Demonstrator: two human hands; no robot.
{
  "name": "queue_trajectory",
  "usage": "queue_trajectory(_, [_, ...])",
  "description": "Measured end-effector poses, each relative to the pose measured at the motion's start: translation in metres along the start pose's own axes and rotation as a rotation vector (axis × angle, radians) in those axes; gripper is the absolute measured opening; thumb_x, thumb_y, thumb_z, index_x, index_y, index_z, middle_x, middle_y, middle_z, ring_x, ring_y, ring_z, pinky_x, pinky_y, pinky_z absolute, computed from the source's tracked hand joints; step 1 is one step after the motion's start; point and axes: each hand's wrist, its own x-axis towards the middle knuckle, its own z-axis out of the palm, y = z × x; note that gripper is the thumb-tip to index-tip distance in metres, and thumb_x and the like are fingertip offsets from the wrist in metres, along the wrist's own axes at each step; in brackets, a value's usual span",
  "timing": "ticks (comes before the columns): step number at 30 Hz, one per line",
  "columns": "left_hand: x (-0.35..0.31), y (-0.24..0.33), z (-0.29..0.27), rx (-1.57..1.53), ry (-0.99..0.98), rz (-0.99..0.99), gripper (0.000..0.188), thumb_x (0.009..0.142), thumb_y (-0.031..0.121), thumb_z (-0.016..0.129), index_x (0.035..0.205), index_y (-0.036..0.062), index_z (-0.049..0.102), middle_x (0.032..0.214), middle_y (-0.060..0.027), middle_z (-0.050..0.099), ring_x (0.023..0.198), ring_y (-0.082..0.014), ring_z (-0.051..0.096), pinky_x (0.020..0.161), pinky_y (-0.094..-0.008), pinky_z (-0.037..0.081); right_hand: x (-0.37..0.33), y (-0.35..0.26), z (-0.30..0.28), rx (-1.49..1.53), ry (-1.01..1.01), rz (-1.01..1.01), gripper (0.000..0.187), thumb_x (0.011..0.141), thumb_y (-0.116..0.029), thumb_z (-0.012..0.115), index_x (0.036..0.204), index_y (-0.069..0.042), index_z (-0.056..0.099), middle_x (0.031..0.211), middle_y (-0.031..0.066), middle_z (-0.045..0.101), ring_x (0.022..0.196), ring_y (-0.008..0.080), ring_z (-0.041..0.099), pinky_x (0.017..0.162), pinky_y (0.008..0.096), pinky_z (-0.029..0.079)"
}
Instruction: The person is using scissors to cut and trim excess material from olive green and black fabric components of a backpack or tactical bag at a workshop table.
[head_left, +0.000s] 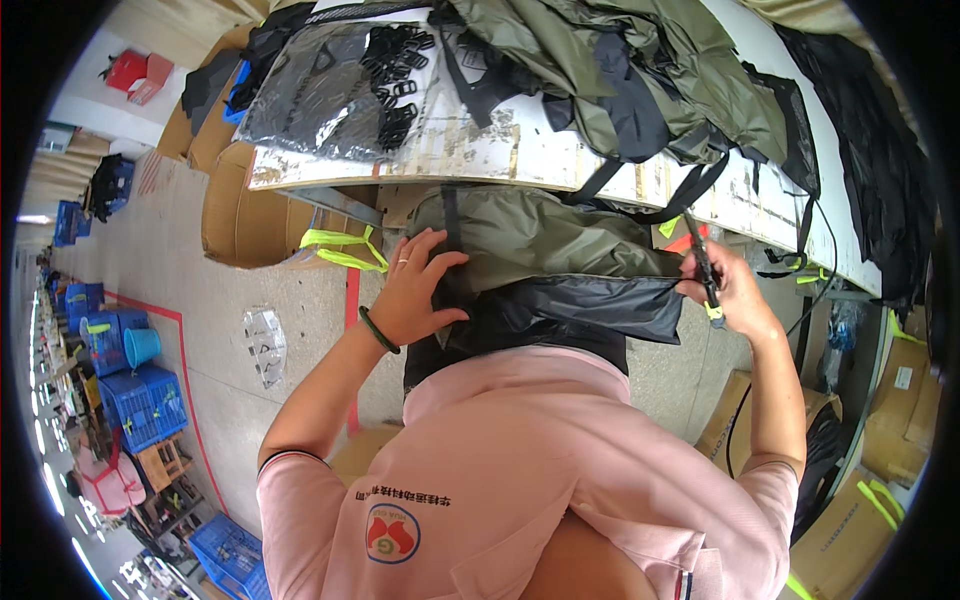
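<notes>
An olive-green fabric piece with a black lower panel lies across my lap, just under the table's front edge. My left hand rests on its left end, fingers spread and thumb apart, beside a black webbing strap. At the right end, my right hand is closed round a slim black stick-like tool, held nearly upright. The thumb and fingertips of that hand are at the fabric's edge; whether they also pinch it, I cannot tell. A bit of yellow-green shows at the tool's lower end.
The white worktable bears heaped olive fabric with hanging black straps and a clear bag of black buckles. A black cable curves down on the right. Cardboard boxes stand at both sides; blue crates stand far left.
</notes>
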Motion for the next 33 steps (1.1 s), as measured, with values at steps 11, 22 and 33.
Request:
queue_trajectory(11, [-0.038,-0.049,0.03,-0.588,0.265,-0.413,0.051,0.074,-0.007,0.064,0.12,0.0104,0.049,0.111,-0.0115,0.055,0.098,-0.0208,0.058,0.083,-0.0335,0.048,-0.006,0.001,-0.023,-0.037,0.285,-0.058,0.024,0.076,0.007,0.067,0.085,-0.006,0.05,0.074,-0.0048,0.048,0.066,0.004,0.043,0.059,0.0193,0.036])
queue_trajectory(22, [0.025,0.018,0.0,0.075,0.351,0.171,0.031,0.08,0.016,0.068,0.109,0.0078,0.058,0.093,-0.0107,0.06,0.088,-0.0302,0.057,0.08,-0.0394,0.046,-0.003,0.0,-0.016,-0.064,0.277,-0.09,0.024,0.076,0.006,0.069,0.087,-0.005,0.05,0.075,-0.0038,0.05,0.067,0.0045,0.044,0.061,0.0201,0.039])
queue_trajectory(33, [0.05,-0.005,-0.024,-1.612,0.043,-0.318,0.015,0.096,0.018,0.05,0.097,0.0051,0.057,0.087,0.004,0.06,0.077,-0.0036,0.055,0.071,-0.021,0.046,-0.001,0.01,-0.013,-0.189,0.306,-0.111,0.024,0.075,0.006,0.069,0.083,-0.005,0.049,0.073,-0.0029,0.049,0.065,0.005,0.043,0.059,0.0209,0.039])
